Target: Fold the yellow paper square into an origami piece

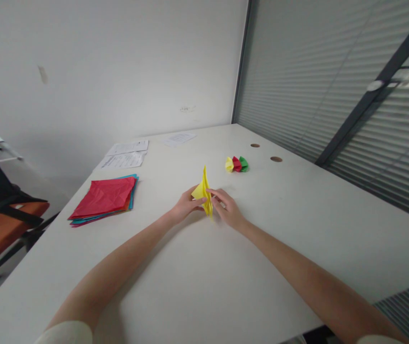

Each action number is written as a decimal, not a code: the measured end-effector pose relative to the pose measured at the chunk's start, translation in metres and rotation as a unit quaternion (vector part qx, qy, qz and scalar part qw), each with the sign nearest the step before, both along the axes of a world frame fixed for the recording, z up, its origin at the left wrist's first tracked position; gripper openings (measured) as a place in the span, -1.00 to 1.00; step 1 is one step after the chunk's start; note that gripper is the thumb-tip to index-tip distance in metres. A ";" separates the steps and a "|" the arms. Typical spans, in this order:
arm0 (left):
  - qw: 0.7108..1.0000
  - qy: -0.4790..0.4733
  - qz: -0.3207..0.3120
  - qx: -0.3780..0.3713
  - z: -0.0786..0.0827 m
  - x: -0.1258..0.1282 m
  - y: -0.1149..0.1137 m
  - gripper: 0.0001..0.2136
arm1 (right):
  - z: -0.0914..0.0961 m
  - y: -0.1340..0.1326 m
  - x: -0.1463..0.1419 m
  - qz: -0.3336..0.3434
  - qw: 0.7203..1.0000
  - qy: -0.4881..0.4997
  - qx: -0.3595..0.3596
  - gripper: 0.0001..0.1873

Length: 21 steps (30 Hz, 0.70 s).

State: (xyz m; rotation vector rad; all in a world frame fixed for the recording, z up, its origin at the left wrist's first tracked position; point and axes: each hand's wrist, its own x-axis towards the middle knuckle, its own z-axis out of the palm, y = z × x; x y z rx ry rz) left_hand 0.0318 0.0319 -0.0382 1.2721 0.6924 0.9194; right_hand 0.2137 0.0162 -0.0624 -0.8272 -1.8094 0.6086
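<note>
A folded sheet of yellow paper (204,191) stands upright between my hands, over the middle of the white table (197,277). Its layers are pleated and fan slightly apart. On the left side, my left hand (187,206) grips it, thumb in front and fingers behind. My right hand (227,208) pinches its right edge with thumb and forefinger. Just beyond, to the right, lie folded paper pieces (237,165) in pale yellow, red and green, pleated like small fans.
At the left of the table rests a stack of coloured paper sheets (104,197), red on top, blue beneath. Printed pages (125,155) lie behind it. Two round holes (276,159) pierce the table near the blinds (297,91). An orange chair (6,229) stands at the left.
</note>
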 end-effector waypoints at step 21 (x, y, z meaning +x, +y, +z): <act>0.992 0.064 0.112 -0.001 -0.007 0.005 0.003 -0.61 | 0.002 0.002 -0.001 -0.070 0.996 0.000 0.051 -0.82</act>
